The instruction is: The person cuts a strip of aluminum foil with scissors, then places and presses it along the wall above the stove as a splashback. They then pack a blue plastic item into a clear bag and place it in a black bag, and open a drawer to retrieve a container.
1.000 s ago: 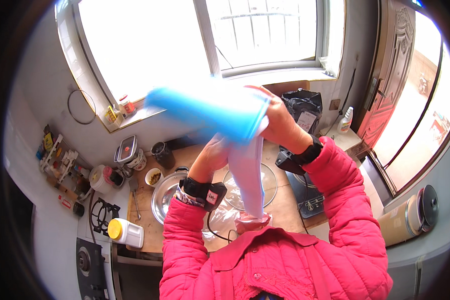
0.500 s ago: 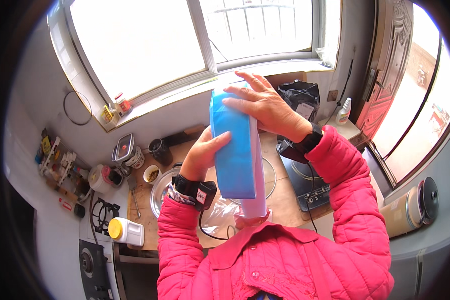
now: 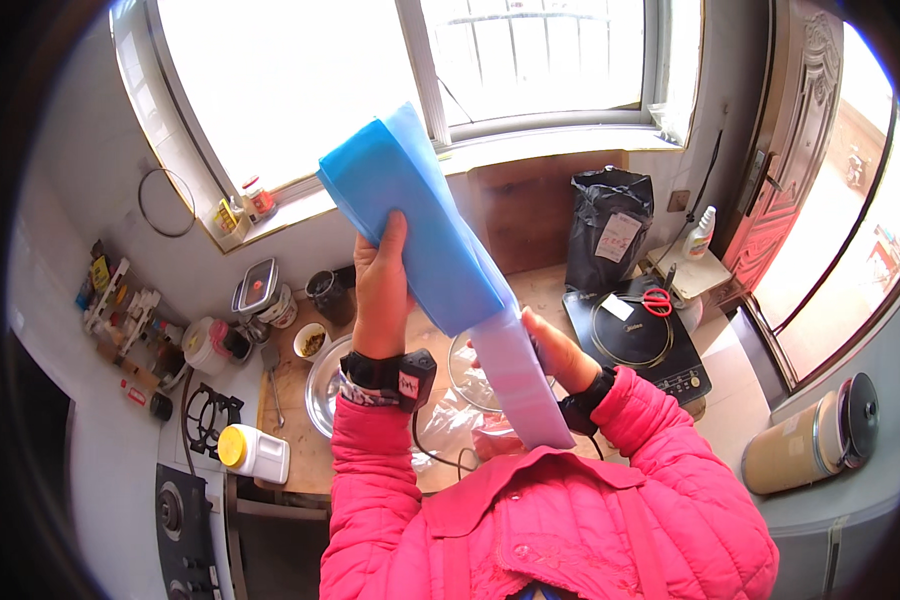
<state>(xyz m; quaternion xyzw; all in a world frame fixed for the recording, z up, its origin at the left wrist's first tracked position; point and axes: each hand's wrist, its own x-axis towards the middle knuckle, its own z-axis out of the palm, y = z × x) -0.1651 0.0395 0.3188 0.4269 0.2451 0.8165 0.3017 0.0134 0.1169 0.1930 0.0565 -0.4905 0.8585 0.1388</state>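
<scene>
My left hand (image 3: 380, 280) grips a long folded bundle of thin blue plastic or fabric (image 3: 415, 235) near its upper part, thumb across its face; the bundle tilts toward the upper left in front of the window. A pale lilac strip (image 3: 525, 385) hangs from its lower end. My right hand (image 3: 555, 350) is closed on this strip, partly hidden behind it. Below lie a clear crumpled plastic sheet (image 3: 455, 425), a pink pack (image 3: 492, 435) and a round glass lid (image 3: 462, 372) on the wooden worktop (image 3: 295, 400).
Left: steel basin (image 3: 322, 385), bowl of food (image 3: 312, 340), white jug (image 3: 253, 455), gas hob (image 3: 180, 530). Right: induction cooker (image 3: 635, 350) with red scissors (image 3: 657, 301), black bag (image 3: 605, 210), spray bottle (image 3: 700, 232), cardboard drum (image 3: 790, 448). A window and open door (image 3: 775, 150) are behind.
The blue bundle has been raised and tilted toward the upper left. My right hand has moved from its top down onto the lilac strip, uncovering the cooker and scissors.
</scene>
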